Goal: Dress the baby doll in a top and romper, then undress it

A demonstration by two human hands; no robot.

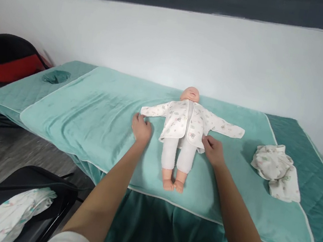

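A baby doll [190, 94] lies on its back on a green-covered bed, feet toward me. It wears a white printed jacket [176, 119] with the front edges side by side and both sleeves spread out, and white trousers [169, 152]. My left hand [142, 128] rests on the cover just below the cuff of the sleeve on the left, fingers apart, fingertips at or touching the cuff. At the lower right corner of the jacket, my right hand [213, 150] pinches the hem between thumb and fingers.
A crumpled white printed cloth [275, 170] lies on the right of the green bed cover [88, 126]. The bed has a face hole [56, 77] at its left end. A black chair [35, 215] with printed fabric [17, 212] stands lower left; a red-black chair [9, 62] is behind.
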